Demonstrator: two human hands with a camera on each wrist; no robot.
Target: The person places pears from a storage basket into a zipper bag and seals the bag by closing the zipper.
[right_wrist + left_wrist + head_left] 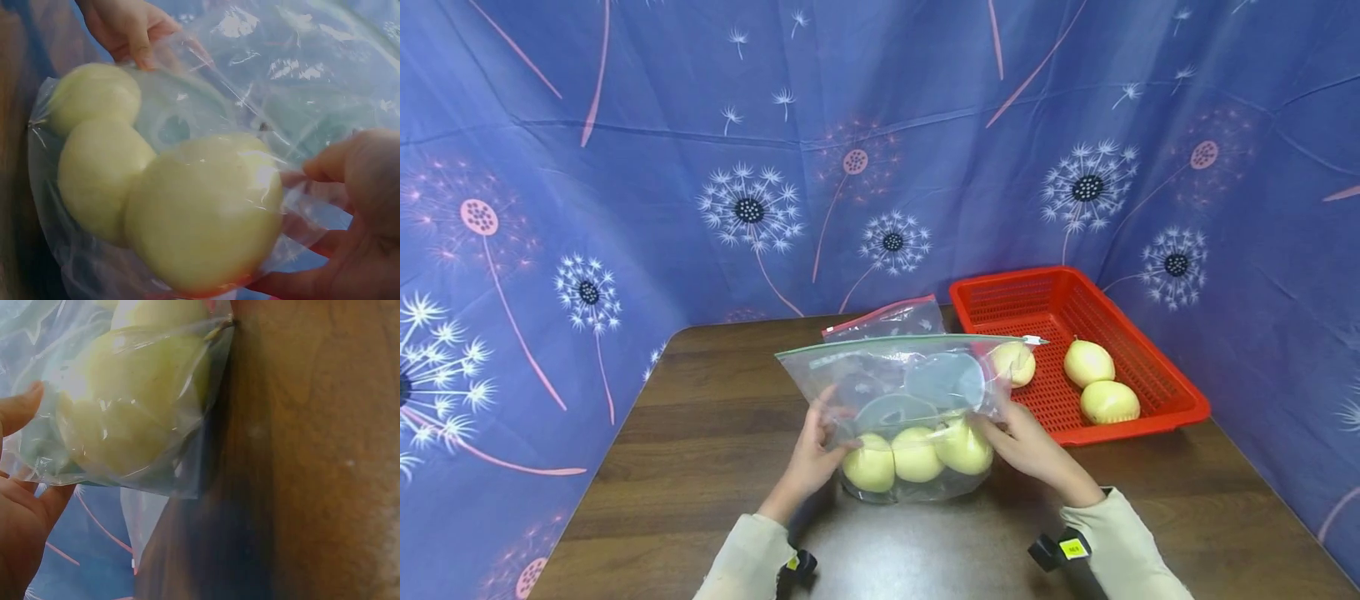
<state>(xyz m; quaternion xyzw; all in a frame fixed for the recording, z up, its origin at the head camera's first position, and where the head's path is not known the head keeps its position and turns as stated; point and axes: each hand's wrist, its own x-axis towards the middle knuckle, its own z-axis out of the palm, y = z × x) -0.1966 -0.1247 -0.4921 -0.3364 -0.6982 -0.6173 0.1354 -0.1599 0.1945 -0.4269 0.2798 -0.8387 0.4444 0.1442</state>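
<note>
A clear zip bag [820, 367] with a green seal stands in front of me, a white slider at the seal's right end. Three pale yellow-green pears [917, 456] lie side by side in its bottom. My left hand [814, 442] grips the bag's left side, thumb in front and fingers behind the film. At the right side, my right hand [1026, 446] holds the plastic beside the rightmost pear [206, 212]. The left wrist view shows the nearest pear [137, 400] close behind the film, with the bag's lower corner just over the wooden table.
A red plastic basket [1157, 367] at the back right holds three more pears [1109, 403], one partly behind the bag. Another clear bag with a red seal [887, 313] lies behind mine. Blue dandelion-print cloth [880, 108] hangs around the wooden table [700, 433].
</note>
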